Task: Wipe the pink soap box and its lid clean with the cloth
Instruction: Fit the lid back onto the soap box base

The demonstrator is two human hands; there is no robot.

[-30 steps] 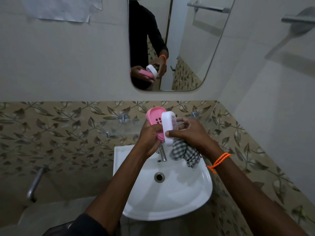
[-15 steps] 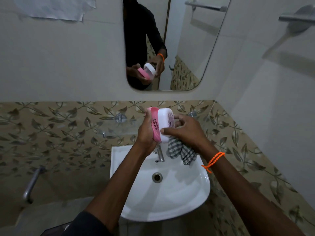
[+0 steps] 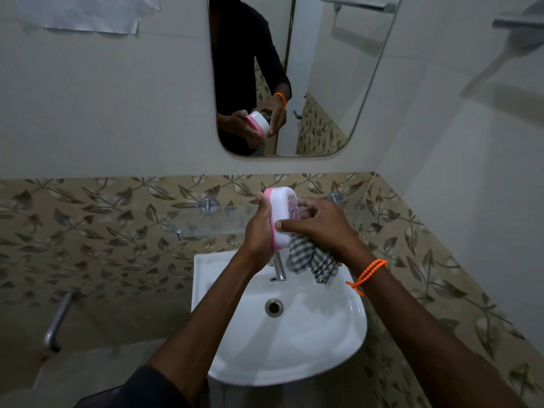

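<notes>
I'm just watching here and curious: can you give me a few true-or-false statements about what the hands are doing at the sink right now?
1. The white lid sits closed on the pink soap box. True.
2. The left hand holds the box from behind. True.
3. The checked cloth lies in the sink. False: it hangs from the right hand.
4. An orange band is on the left wrist. False: it is on the right wrist.
5. Water runs from the tap. False: none shows.
</notes>
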